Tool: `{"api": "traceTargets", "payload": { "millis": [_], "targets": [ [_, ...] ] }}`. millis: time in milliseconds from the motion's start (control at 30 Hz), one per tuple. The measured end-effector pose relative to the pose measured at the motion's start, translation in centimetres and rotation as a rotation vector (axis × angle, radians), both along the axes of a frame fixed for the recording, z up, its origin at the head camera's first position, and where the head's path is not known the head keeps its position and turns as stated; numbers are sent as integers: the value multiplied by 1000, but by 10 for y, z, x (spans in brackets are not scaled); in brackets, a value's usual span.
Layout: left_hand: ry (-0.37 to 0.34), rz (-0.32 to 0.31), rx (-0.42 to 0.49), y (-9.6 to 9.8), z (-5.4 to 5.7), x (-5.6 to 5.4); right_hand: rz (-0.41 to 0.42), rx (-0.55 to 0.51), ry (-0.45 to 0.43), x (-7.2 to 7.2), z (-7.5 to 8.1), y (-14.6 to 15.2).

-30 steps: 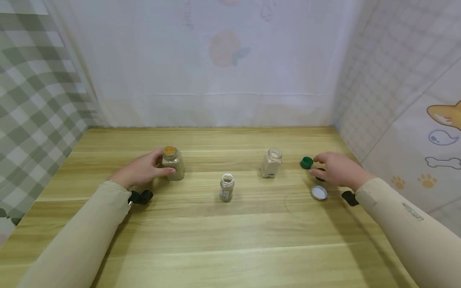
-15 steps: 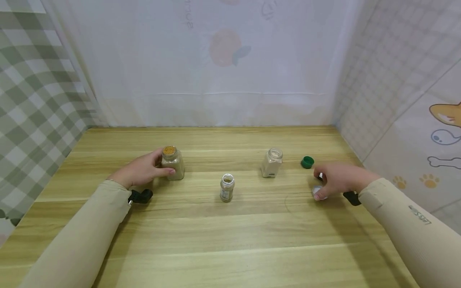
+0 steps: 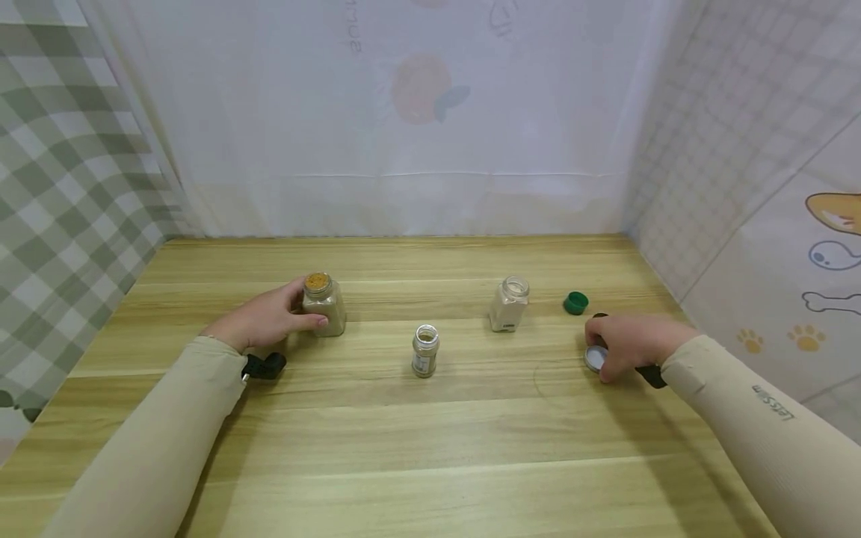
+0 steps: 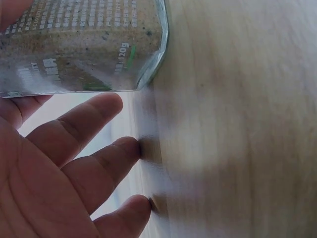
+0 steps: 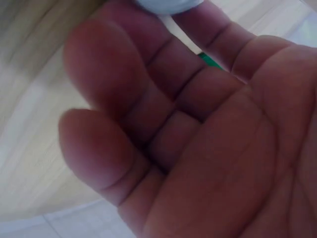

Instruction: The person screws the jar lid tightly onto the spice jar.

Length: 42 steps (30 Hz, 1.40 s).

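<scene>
On the left of the table, my left hand (image 3: pixel 265 317) grips a square glass spice jar (image 3: pixel 331 314) by its sides. Orange-brown powder shows at the jar's top, and no lid is on it. Printed text covers the jar's side (image 4: pixel 89 44) in the left wrist view. At the right, my right hand (image 3: pixel 632 345) pinches a round white-lined lid (image 3: pixel 595 359) between thumb and fingers. Only the lid's pale edge (image 5: pixel 171 5) shows in the right wrist view. A dark lid (image 3: pixel 601 316) is partly hidden by that hand, and a green cap (image 3: pixel 575 302) lies just beyond.
A small open glass jar (image 3: pixel 424 353) stands near the table's middle. Right of it is an open square jar of pale powder (image 3: pixel 508 306). A white curtain (image 3: pixel 303 134) hangs behind the wooden table (image 3: pixel 430 448), with printed cloth on both sides.
My right hand has moved from the dark lid and green cap toward me, onto the white-lined lid. The left hand stays on its jar.
</scene>
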State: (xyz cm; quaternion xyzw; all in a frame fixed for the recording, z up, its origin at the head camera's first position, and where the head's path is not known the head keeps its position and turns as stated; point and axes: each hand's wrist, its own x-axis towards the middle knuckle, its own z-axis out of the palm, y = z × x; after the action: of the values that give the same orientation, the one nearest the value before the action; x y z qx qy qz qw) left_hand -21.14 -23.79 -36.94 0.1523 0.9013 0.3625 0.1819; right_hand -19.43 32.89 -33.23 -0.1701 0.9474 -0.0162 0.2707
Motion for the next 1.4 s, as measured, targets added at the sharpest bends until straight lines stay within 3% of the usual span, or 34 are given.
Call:
{"api": "traceTargets", "payload": {
  "millis": [567,867,1100,1400],
  "targets": [
    [0,16,-7,1,-1,-2,6,-69,20,-6,9,-1],
    [-11,-7,32,1,-4,-3,9,-162,185,-9,24,-2],
    [-13,2,-1,0,-4,-2,-22,-248,294,-18,42,-10],
    [-23,11,-22,-1,-3,0,44,-293,438,-22,67,-52]
  ]
}}
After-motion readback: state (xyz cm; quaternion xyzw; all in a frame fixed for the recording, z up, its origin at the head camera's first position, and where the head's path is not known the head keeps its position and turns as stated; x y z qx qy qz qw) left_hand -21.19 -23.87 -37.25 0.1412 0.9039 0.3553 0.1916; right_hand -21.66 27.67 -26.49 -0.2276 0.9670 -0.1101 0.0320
